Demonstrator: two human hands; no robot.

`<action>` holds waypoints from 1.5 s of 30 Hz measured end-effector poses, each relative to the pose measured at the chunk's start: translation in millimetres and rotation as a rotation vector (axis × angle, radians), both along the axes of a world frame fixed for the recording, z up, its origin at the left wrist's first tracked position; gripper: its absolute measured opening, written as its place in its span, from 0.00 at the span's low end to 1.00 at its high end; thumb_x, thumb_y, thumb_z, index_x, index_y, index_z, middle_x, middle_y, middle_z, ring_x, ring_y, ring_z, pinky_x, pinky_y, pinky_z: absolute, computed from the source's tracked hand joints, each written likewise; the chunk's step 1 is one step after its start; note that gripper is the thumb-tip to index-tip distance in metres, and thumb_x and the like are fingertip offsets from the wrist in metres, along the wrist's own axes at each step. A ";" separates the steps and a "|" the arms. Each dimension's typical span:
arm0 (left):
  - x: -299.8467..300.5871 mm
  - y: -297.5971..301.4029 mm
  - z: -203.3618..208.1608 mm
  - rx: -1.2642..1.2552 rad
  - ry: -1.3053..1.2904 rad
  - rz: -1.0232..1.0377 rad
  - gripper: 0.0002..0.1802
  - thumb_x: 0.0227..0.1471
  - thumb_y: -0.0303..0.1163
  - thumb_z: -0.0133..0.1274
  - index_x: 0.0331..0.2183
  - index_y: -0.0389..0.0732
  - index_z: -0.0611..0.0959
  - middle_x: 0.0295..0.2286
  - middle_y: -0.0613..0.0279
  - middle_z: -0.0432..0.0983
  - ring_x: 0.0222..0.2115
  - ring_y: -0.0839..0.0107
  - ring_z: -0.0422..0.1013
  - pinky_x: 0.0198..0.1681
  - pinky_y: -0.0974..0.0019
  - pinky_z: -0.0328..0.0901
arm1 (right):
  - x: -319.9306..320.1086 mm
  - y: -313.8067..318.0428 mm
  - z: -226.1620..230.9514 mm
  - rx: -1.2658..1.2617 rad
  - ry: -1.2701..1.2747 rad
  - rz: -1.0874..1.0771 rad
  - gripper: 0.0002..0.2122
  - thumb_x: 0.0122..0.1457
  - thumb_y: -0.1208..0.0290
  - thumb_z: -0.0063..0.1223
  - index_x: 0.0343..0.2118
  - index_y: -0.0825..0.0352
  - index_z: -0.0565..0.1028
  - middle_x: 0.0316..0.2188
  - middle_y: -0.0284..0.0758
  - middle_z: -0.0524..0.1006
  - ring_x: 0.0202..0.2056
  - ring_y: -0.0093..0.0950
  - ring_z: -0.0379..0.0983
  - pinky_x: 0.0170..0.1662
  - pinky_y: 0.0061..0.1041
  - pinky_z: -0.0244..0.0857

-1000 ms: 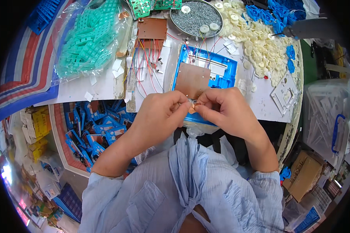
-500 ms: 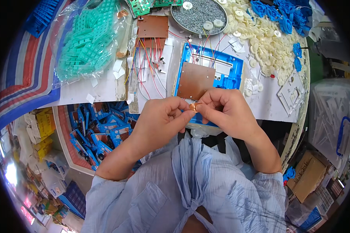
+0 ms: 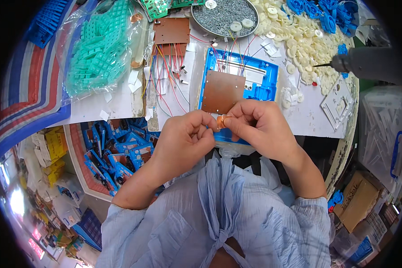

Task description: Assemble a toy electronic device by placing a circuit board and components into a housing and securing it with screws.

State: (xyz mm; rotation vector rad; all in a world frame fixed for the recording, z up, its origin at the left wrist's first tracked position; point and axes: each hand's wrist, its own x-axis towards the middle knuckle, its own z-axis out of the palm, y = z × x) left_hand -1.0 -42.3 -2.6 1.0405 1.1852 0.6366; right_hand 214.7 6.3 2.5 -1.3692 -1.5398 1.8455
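A small copper-coloured piece point(image 3: 221, 122), like a curled strip, is between my fingertips over the near edge of a blue plastic housing point(image 3: 269, 78). My left hand point(image 3: 183, 138) is closed, with thumb and forefinger at the piece's left side. My right hand point(image 3: 265, 129) pinches its right side. Just beyond my hands, a brown circuit board point(image 3: 222, 91) lies over the housing, and thin coloured wires point(image 3: 230, 62) run from behind it. My fingers partly hide the piece, so its exact kind cannot be made out.
Brown boards with wires point(image 3: 171, 31) lie left of the housing. Behind are a round tray of screws point(image 3: 193, 13) and a heap of cream discs point(image 3: 295, 44). A grey electric screwdriver point(image 3: 362, 64) hangs at right. Blue assemblies fill a bin point(image 3: 82, 172) lower left. Teal parts point(image 3: 100, 49) lie bagged.
The copper-coloured piece has turned and shows a broader face between my fingertips. My left fingers have shifted slightly. The screwdriver at the right has swung further into view.
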 end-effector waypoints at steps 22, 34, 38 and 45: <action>4.2 -0.4 -1.1 -0.011 -0.039 0.061 0.03 0.58 0.19 0.55 0.36 0.34 0.79 0.21 0.79 0.70 0.20 0.95 0.59 0.22 0.82 0.50 | 1.0 -1.6 -0.1 0.066 -0.008 0.005 0.08 0.60 0.73 0.60 0.31 0.74 0.79 0.18 0.32 0.77 0.19 0.16 0.71 0.23 0.21 0.62; 4.5 -2.0 -2.9 0.022 -0.044 0.076 0.04 0.57 0.19 0.56 0.36 0.34 0.78 0.20 0.79 0.68 0.19 0.94 0.57 0.21 0.81 0.50 | 1.0 -1.4 -0.1 0.045 -0.008 0.000 0.08 0.60 0.72 0.60 0.31 0.74 0.79 0.17 0.32 0.77 0.19 0.16 0.71 0.24 0.20 0.63; 3.1 -1.8 -3.4 0.002 -0.049 0.065 0.04 0.58 0.18 0.55 0.37 0.33 0.79 0.24 0.77 0.73 0.22 0.95 0.61 0.24 0.84 0.53 | 0.7 -1.1 1.7 0.040 -0.004 -0.002 0.08 0.60 0.72 0.60 0.32 0.74 0.79 0.18 0.32 0.78 0.20 0.16 0.71 0.24 0.20 0.64; 6.1 -1.3 -4.5 0.045 -0.040 0.089 0.03 0.58 0.20 0.56 0.35 0.35 0.78 0.18 0.80 0.66 0.18 0.94 0.56 0.20 0.80 0.48 | -0.4 -3.2 -0.7 0.156 -0.066 0.031 0.05 0.58 0.74 0.60 0.34 0.70 0.79 0.19 0.35 0.78 0.20 0.24 0.74 0.25 0.24 0.66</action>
